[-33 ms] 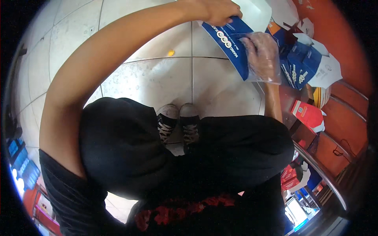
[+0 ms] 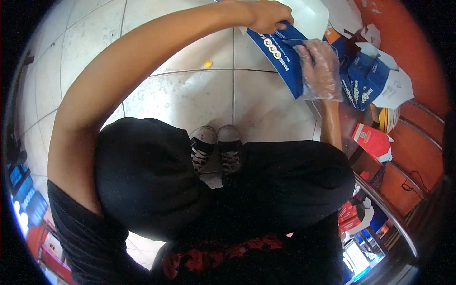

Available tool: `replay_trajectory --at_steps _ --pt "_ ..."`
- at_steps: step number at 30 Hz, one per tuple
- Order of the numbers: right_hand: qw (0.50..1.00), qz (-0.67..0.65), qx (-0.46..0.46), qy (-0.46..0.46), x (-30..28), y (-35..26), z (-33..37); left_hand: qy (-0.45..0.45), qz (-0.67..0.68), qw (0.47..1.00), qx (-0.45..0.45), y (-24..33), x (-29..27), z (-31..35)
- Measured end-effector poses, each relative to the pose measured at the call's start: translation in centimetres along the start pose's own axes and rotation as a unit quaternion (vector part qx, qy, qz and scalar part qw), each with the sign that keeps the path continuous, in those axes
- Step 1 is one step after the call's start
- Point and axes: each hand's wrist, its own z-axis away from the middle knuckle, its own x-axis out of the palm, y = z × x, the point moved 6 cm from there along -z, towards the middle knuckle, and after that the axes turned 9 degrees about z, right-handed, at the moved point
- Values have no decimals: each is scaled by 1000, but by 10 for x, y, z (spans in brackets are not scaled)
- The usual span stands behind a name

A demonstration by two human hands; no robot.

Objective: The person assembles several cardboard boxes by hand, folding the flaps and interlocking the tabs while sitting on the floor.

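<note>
A blue cardboard food box (image 2: 280,54) with a white inside spans the top of the view, held out in front of my knees. My left hand (image 2: 270,15) is bare and reaches across from the left, its fingers closed over the box's upper edge. On the box's near right end is my right hand (image 2: 320,69), in a loose clear plastic glove. Its fingers bend over the blue panel's edge, and the palm side is hidden.
Several folded blue boxes (image 2: 365,78) lie at the right beside an orange wall (image 2: 403,47). Closer in are a red carton (image 2: 373,141) and a curved metal rail (image 2: 389,213). A yellow scrap (image 2: 208,63) lies on the tiled floor (image 2: 185,95), ahead of my shoes (image 2: 216,147).
Both hands keep their hold on the blue box. My gloved right hand has shifted very slightly to the right, and the whole view has moved a little with it.
</note>
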Motion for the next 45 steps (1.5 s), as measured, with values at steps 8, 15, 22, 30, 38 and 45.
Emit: replay_trajectory --at_steps 8,15,22,30,38,45 --pt "988 11 119 96 15 3 22 9 226 964 -141 18 -24 20" --pt "991 88 51 90 23 -5 16 5 166 969 -186 15 -6 14" --pt "978 202 -33 42 19 4 -6 11 153 971 -181 20 -14 7" --pt "996 82 -11 42 38 6 -12 2 137 972 -193 16 -20 12" --pt "998 67 -2 2 28 1 -26 -8 126 975 -184 8 -19 7" --pt "992 105 -63 -9 29 -7 -30 -13 122 970 -209 14 -22 6"
